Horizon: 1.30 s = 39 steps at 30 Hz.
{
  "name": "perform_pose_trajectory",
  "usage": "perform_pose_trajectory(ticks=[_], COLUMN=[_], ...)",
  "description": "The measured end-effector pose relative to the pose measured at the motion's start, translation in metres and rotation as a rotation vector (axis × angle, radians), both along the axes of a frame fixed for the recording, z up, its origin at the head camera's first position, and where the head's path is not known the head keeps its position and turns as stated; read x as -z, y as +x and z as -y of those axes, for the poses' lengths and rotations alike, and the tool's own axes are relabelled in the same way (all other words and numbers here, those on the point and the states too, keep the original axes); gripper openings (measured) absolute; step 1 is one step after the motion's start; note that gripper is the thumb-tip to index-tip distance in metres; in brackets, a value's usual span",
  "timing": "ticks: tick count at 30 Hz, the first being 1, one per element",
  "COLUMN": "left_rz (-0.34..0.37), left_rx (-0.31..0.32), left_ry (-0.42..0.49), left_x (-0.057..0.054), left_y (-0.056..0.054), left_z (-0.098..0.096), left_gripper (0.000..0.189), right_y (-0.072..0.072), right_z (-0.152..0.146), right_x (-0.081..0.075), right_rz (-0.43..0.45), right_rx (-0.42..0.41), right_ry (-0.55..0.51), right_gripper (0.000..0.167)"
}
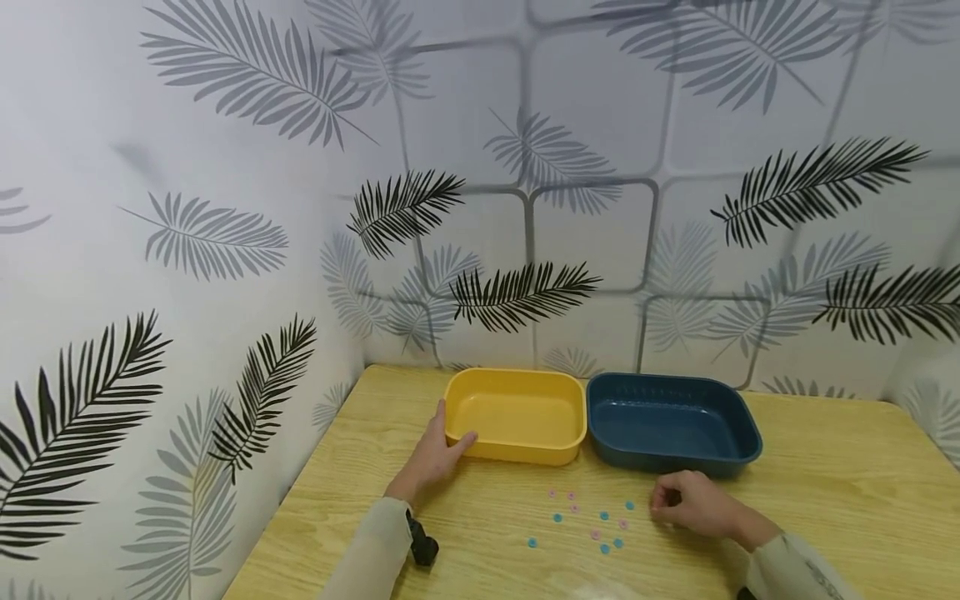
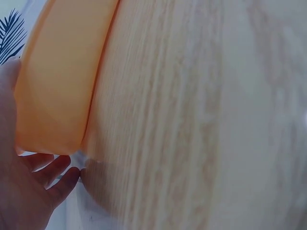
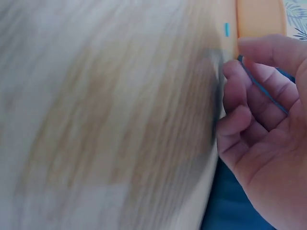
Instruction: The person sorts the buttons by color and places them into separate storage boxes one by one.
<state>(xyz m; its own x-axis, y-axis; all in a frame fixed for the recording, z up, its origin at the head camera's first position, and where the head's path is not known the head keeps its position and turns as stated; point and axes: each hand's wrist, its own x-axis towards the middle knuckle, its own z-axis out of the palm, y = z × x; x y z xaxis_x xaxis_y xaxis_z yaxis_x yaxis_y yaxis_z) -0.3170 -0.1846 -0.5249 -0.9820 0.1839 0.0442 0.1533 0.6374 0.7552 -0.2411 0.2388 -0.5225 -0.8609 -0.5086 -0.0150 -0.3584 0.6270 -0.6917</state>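
Observation:
My left hand grips the near left corner of a yellow plastic bin, its thumb over the rim and its fingers along the side. In the left wrist view the bin's wall looks orange, with the left hand around its end. Just in front of a dark blue bin, my right hand hovers low over the table with loosely bent fingers. Nothing shows between the thumb and fingers of the right hand. Small blue rings and pink rings lie scattered to its left.
Both bins stand side by side on a wood-grain table, near the back wall with its leaf pattern. Another wall borders the table's left edge. In the right wrist view one blue piece is visible beyond the fingers.

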Motion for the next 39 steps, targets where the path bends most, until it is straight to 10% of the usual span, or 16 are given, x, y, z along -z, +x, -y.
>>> perform_pose_trajectory(ticks=[22, 39], left_rz=[0.007, 0.024], left_rx=[-0.017, -0.009], left_ry=[0.011, 0.026], left_x=[0.005, 0.001], left_y=[-0.002, 0.000], left_z=[0.006, 0.003], left_gripper=[0.097, 0.100], right_y=[-0.011, -0.047], right_z=[0.027, 0.067], right_x=[-0.033, -0.055], right_rz=[0.220, 0.088], right_rx=[0.115, 0.165], right_ry=[-0.302, -0.258], right_gripper=[0.014, 0.020])
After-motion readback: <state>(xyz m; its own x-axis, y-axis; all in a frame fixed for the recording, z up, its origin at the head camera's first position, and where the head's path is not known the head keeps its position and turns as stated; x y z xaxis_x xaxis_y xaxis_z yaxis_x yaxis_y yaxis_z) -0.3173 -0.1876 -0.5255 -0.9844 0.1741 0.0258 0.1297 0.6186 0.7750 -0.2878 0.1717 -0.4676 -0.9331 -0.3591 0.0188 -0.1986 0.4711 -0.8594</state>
